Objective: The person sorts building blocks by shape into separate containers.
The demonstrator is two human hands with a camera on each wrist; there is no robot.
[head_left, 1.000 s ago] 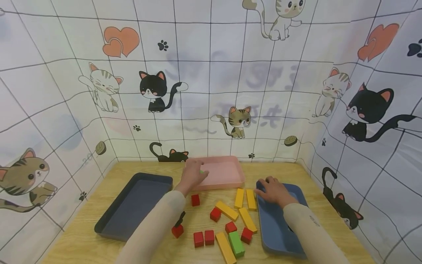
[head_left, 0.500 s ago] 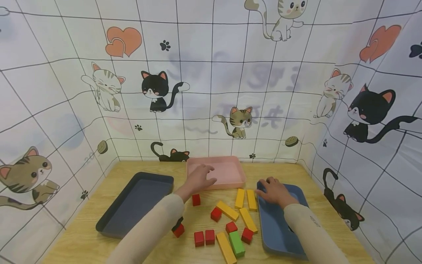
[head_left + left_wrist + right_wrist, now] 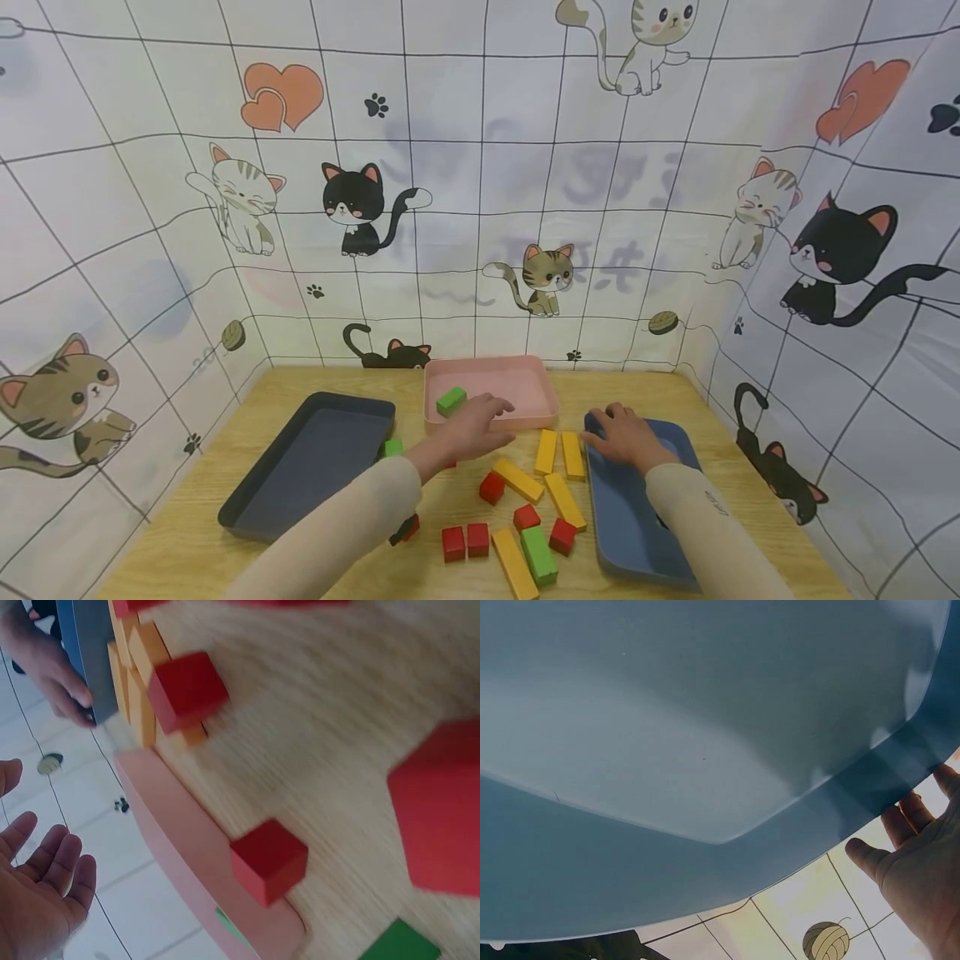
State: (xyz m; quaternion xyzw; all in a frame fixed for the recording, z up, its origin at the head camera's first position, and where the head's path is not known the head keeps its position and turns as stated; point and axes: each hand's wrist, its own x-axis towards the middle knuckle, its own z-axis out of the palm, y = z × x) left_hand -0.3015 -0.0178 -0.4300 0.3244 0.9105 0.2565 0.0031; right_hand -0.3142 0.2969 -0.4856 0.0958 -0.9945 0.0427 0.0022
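My left hand (image 3: pixel 476 427) hovers over the near edge of the pink tray (image 3: pixel 517 396), its fingers spread and nothing held. In the left wrist view the same hand (image 3: pixel 37 892) shows relaxed fingers. A green block (image 3: pixel 452 402) lies at the left inside the pink tray. My right hand (image 3: pixel 621 435) rests at the far left corner of the blue tray (image 3: pixel 630 517). The right wrist view has its fingertips touching the outer rim. Yellow blocks (image 3: pixel 517 479) and red cubes (image 3: pixel 492 487) lie between the trays, with another green block (image 3: pixel 538 554) among them.
A dark grey tray (image 3: pixel 315 467) stands on the left. Beside its right edge sits a green block (image 3: pixel 393 448), partly behind the left sleeve (image 3: pixel 352 517), which also hides part of a red cube. A cat-printed cloth (image 3: pixel 480 183) closes off the wooden table's back and sides.
My left hand has left the green block in the pink tray and moved right and nearer. A green block beside the grey tray has come into sight. My right hand stays put.
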